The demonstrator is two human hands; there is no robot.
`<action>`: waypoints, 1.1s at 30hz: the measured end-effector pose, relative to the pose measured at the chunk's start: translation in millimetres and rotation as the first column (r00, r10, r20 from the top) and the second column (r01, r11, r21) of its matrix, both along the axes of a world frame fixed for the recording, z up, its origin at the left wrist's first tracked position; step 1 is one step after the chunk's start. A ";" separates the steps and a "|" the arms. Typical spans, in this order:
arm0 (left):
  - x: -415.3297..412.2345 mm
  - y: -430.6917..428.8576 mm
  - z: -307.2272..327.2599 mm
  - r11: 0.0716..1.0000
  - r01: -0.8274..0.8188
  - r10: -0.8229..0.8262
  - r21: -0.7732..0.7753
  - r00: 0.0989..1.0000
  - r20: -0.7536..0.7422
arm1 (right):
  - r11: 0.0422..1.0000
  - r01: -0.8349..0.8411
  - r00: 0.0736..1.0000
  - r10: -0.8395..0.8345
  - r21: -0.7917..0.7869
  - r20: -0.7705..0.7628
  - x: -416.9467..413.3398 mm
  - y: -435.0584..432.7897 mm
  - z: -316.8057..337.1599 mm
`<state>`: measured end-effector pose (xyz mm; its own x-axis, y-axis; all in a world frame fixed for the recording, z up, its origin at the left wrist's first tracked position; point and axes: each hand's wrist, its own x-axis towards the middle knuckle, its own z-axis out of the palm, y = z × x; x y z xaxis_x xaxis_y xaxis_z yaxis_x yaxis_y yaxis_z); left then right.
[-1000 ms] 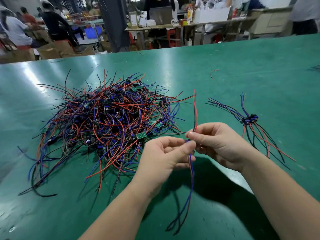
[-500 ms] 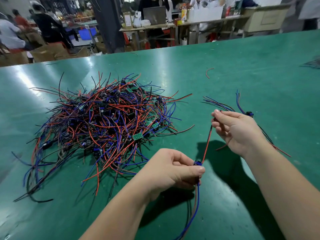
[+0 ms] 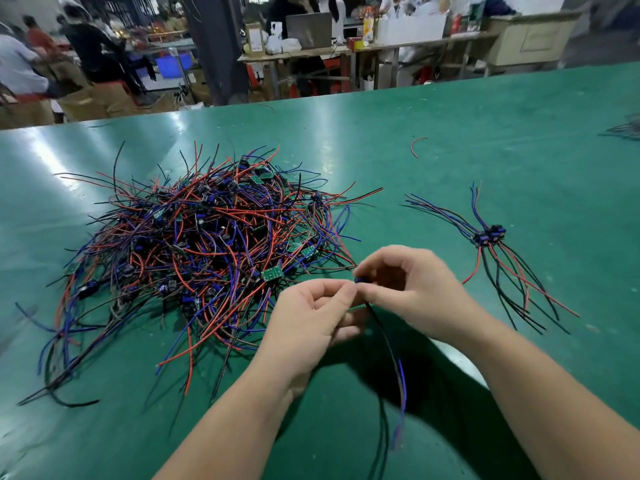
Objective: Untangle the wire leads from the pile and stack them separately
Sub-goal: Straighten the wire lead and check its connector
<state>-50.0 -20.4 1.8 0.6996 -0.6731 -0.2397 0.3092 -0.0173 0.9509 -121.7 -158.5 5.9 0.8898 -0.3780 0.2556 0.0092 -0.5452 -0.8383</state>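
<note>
A tangled pile (image 3: 207, 251) of red, blue and black wire leads with small green boards lies on the left of the green table (image 3: 485, 150). A small separate stack (image 3: 490, 237) of leads lies fanned out at the right. My left hand (image 3: 311, 320) and my right hand (image 3: 412, 289) meet in front of the pile, fingertips pinching one wire lead (image 3: 389, 344) at its small blue part. Its black and blue wires hang down toward me, blurred.
A short loose red wire (image 3: 417, 145) lies further back on the table. More wires (image 3: 627, 128) show at the far right edge. Beyond the far table edge are people, benches and boxes.
My hands, spread apart along the lead half a second ago, have come back together. The lead now hangs down below both hands.
</note>
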 end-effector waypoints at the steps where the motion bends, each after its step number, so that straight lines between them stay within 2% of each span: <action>1: -0.9 -0.5 0.4 1.000 0.008 -0.008 -0.003 1.000 0.000 | 1.000 0.001 1.000 -0.001 0.016 0.008 -0.3 -0.5 0.1; 4: -4.1 -1.7 2.3 0.998 0.040 -0.040 -0.048 0.999 -0.014 | 0.978 0.019 0.996 -0.036 0.206 0.079 -1.1 -5.7 4.6; 6: -6.0 -1.0 3.9 0.998 0.039 -0.040 -0.058 0.999 -0.013 | 0.961 0.145 0.977 -0.177 0.236 0.122 -0.6 -18.8 5.7; 8: -5.9 -0.5 4.4 0.999 0.018 -0.017 -0.042 0.999 0.039 | 0.925 0.373 0.915 -0.379 0.071 0.139 -1.4 -40.1 6.6; 10: -3.3 1.1 3.2 0.999 -0.039 0.038 0.005 0.978 0.206 | 0.831 0.543 0.839 -0.531 -0.120 0.118 -5.4 -62.9 6.3; 11: -1.1 2.5 1.9 0.996 -0.084 0.067 0.032 0.934 0.352 | 0.791 0.582 0.812 -0.577 -0.189 0.086 -7.7 -73.9 4.3; 13: 3.4 6.6 0.5 0.984 -0.168 0.085 0.066 0.753 0.653 | 0.733 0.599 0.771 -0.637 -0.322 -0.017 -12.0 -92.5 -4.2; 14: 4.8 8.8 1.2 0.975 -0.206 0.073 0.082 0.648 0.758 | 0.715 0.582 0.751 -0.655 -0.388 -0.081 -13.4 -98.7 -8.8; 16: 8.5 12.9 3.3 0.953 -0.284 0.052 0.102 0.488 0.871 | 0.685 0.556 0.698 -0.692 -0.471 -0.182 -14.8 -105.1 -15.6; 19: 17.4 16.7 3.4 0.916 -0.383 0.049 0.116 0.395 0.917 | 0.635 0.623 0.633 -0.753 -0.457 -0.182 -16.0 -106.9 -17.8; 23: 25.4 19.7 2.6 0.842 -0.502 0.001 0.196 0.367 0.930 | 0.658 0.637 0.654 -0.737 -0.401 -0.169 -19.0 -110.4 -17.9; 29: 28.4 24.4 0.9 0.707 -0.644 -0.114 0.291 0.303 0.946 | 0.619 0.687 0.619 -0.773 -0.380 -0.139 -22.3 -113.8 -19.6; 33: 34.7 28.5 -2.2 0.554 -0.685 -0.302 0.473 0.364 0.881 | 0.612 0.698 0.610 -0.780 -0.371 -0.139 -22.0 -114.7 -19.4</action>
<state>-15.3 8.1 -0.4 0.8670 -0.3982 0.2996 -0.4757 -0.8405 0.2595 -143.6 -273.2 -13.5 0.3747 -0.8925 0.2510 -0.6891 -0.4492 -0.5687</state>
